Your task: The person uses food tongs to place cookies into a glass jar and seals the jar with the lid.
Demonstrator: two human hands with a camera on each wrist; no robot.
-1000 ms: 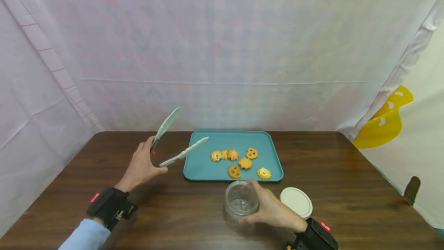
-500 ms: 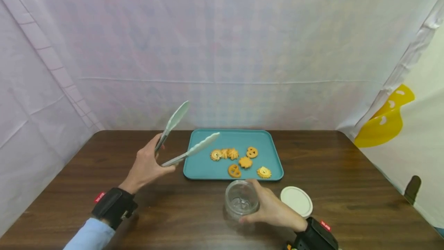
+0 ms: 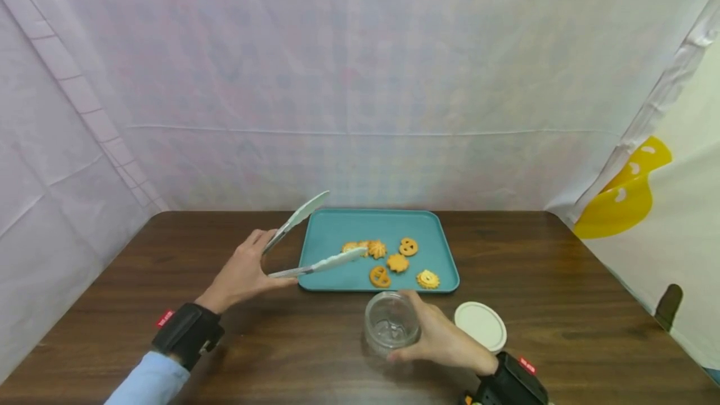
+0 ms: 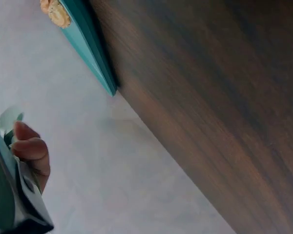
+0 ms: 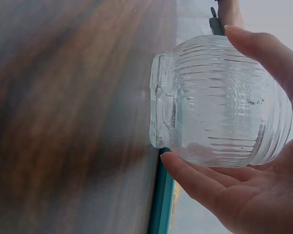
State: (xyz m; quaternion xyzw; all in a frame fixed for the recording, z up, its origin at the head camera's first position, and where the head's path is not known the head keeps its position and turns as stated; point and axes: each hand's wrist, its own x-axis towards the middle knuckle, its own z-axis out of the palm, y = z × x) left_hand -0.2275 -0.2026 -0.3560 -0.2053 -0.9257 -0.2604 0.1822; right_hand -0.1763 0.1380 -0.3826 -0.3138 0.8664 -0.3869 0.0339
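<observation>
The left hand (image 3: 243,272) held a pair of pale grey-green tongs (image 3: 306,244) by the hinge end, arms spread wide apart and pointing away from the hand toward the right. The lower arm's tip lay over a round golden cookie (image 3: 351,247), hiding part of it; the upper tip stood higher and further back. The right hand (image 3: 444,337) wrapped its thumb and fingers round a clear ribbed glass jar (image 3: 391,324), upright, lidless and empty, at the hand's left side.
</observation>
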